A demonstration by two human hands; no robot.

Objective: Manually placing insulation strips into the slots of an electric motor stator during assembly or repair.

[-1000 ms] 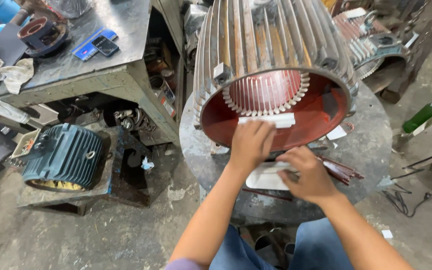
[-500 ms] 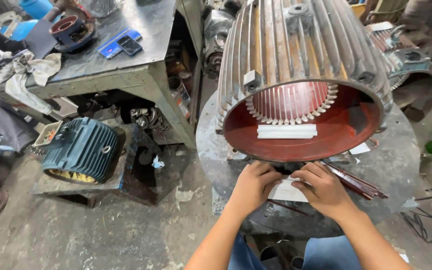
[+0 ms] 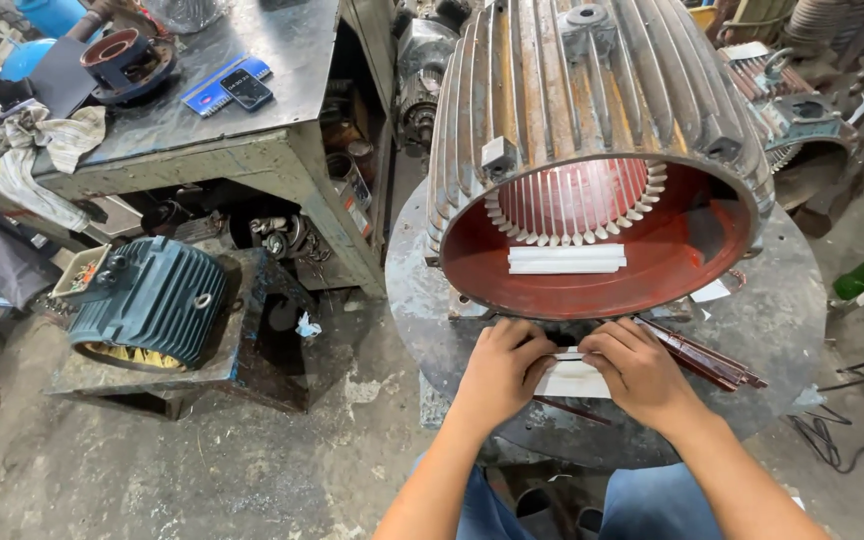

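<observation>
Two hands, left hand [image 3: 500,365] and right hand [image 3: 635,366], on one paper strip [image 3: 572,378]

A stained, cracked grey concrete floor [image 3: 202,470] spreads across the workshop, scattered with scraps. At upper left stands a worn grey metal worktop [image 3: 202,110] with a grubby pale cloth [image 3: 27,150] draped over its edge and a blue card [image 3: 214,88] lying flat on it. Beneath and beside it sit greasy spare parts. A teal ribbed electric motor [image 3: 147,300] rests on a dark metal plate [image 3: 262,340] on the floor. Even daylight, soft shadows.
</observation>
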